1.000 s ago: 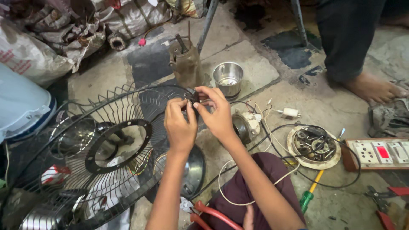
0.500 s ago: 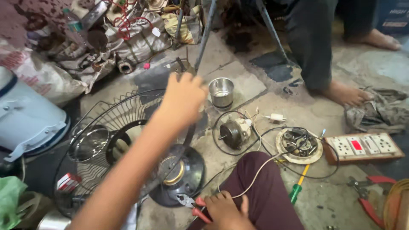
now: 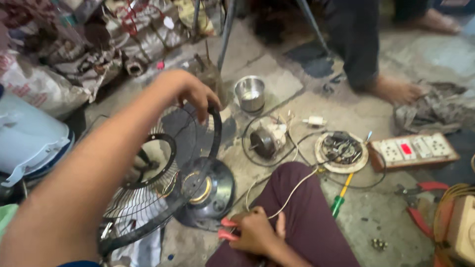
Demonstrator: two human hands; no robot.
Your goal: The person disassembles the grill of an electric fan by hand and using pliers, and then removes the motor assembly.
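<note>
My left hand (image 3: 185, 89) reaches forward and curls its fingers over the top rim of a black wire fan guard (image 3: 148, 198), which stands tilted up off the floor. A round black fan housing with a brass-coloured centre (image 3: 208, 193) sits against the guard's lower part. My right hand (image 3: 255, 230) rests low on my maroon-clad leg and grips red-handled pliers (image 3: 226, 228). A thin white wire (image 3: 297, 190) runs across my leg from that hand toward the parts on the floor.
On the concrete floor lie a small fan motor (image 3: 264, 141), a steel cup (image 3: 250, 94), a round plate with windings (image 3: 341, 151), a socket board (image 3: 413, 151), a green screwdriver (image 3: 339, 200) and red pliers (image 3: 420, 198). Another person's bare foot (image 3: 396, 89) is at the back.
Both hands were together at the guard's centre. My left hand has since reached up and taken the rim, tilting the guard; my right hand dropped to my leg with the pliers.
</note>
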